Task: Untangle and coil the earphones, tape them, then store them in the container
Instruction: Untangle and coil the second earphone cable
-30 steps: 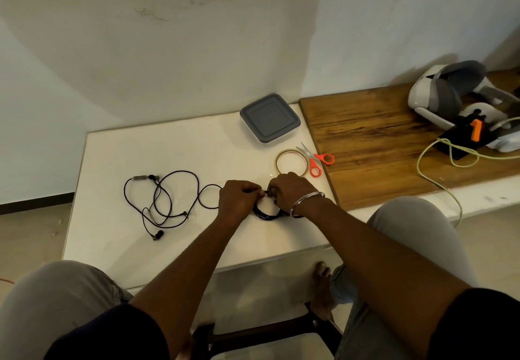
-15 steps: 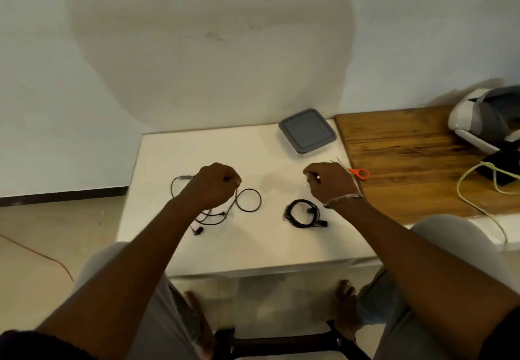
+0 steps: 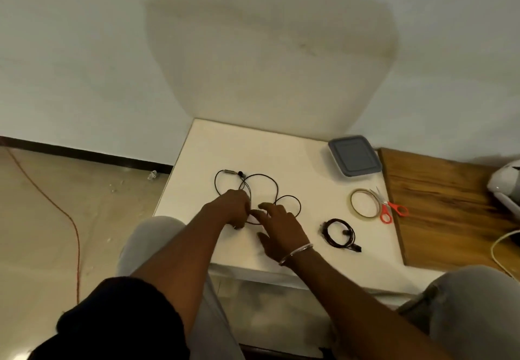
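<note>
Step in hand: judged as starting on the second, tangled pair of earphones (image 3: 257, 190); one coiled pair (image 3: 339, 235) already lies well to the right of both hands.
Left hand (image 3: 235, 206): curled knuckles-up over the near-left part of the loose cable; it appears pinched on a strand, but the fingertips are hidden, so the hold cannot be confirmed.
Right hand (image 3: 277, 224): fingers spread, palm down, holding nothing, just right of the left hand and beside a small loop of the cable.
Tangled cable: loops fan out beyond and to the right of the pinch, on the white table (image 3: 281, 148); a metal-tipped end lies at the far left.
Doing it well: find a free end first, keep the pinch fixed, and let the right hand draw loops out singly without tugging knots tight.
Tape roll (image 3: 364, 207): far right of the hands, touching the orange-handled scissors (image 3: 389, 212).
Container (image 3: 354, 154): lid on, beyond the tape, well apart from the hands.
</note>
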